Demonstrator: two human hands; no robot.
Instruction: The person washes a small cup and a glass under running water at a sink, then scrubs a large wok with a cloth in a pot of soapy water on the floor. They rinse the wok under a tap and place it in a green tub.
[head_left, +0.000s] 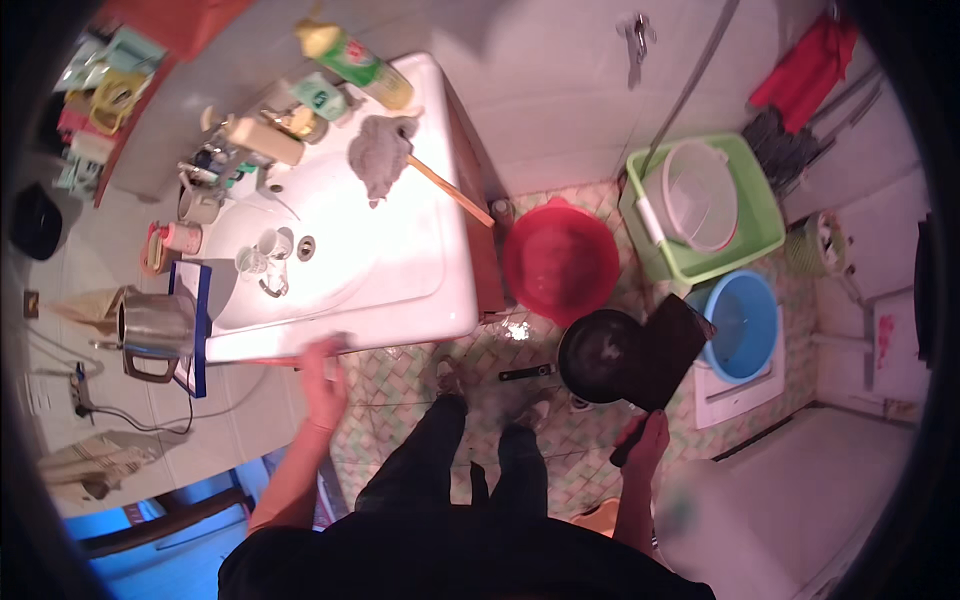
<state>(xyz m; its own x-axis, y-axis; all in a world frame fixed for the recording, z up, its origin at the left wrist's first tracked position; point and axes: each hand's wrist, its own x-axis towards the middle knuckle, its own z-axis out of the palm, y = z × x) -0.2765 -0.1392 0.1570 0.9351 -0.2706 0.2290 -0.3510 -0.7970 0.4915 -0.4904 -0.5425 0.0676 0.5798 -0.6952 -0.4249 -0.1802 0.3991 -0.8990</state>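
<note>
My right hand (646, 442) grips the black handle of a cleaver (673, 352), whose broad dark blade points up and away from me. Below the blade, a black frying pan (598, 355) lies over the tiled floor with its handle towards the left; the blade covers part of its right side. My left hand (325, 382) is at the front edge of a white washbasin (409, 319), thumb apart from the fingers. It seems to hold nothing, though its fingertips are blurred. In the basin, small clear cups (271, 246) lie beside the drain.
A grey cloth (379, 154) and wooden stick (450, 189) lie on the basin's right rim, near a green-labelled bottle (356, 64). Red (561, 259) and blue (741, 326) basins and a green tub (750, 240) stand ahead right. A metal kettle (156, 326) stands left.
</note>
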